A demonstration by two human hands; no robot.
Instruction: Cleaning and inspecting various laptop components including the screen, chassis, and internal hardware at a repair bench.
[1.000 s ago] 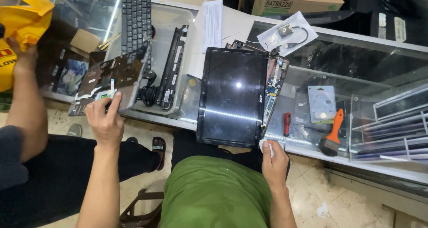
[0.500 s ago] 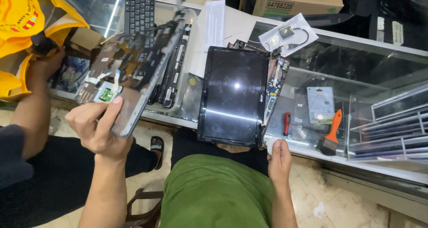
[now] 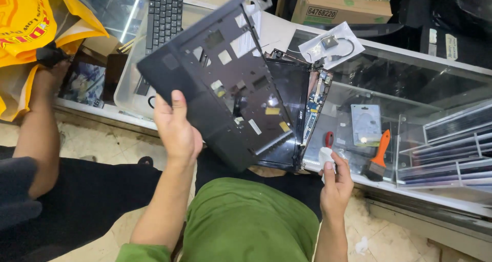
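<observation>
The left hand (image 3: pixel 177 131) has lifted the black laptop shell (image 3: pixel 220 82) off the glass counter (image 3: pixel 410 87) and now grips its lower edge, tilted above the screen panel (image 3: pixel 292 98). The right hand (image 3: pixel 335 182) pinches a white wad (image 3: pixel 326 157) at the counter's edge, beside a red screwdriver (image 3: pixel 329 139).

bright, even indoor light from above | white streak of glare on glass counter (image 3: pixel 128 16) at upper left | soft reflections across glass at right | faint shadows only, darkest below counter edge | sharp at centre, laptop shell (image 3: pixel 220 82) crisp | slight wide-angle bending at edges | yellow bag (image 3: pixel 31 21) a little soft
</observation>
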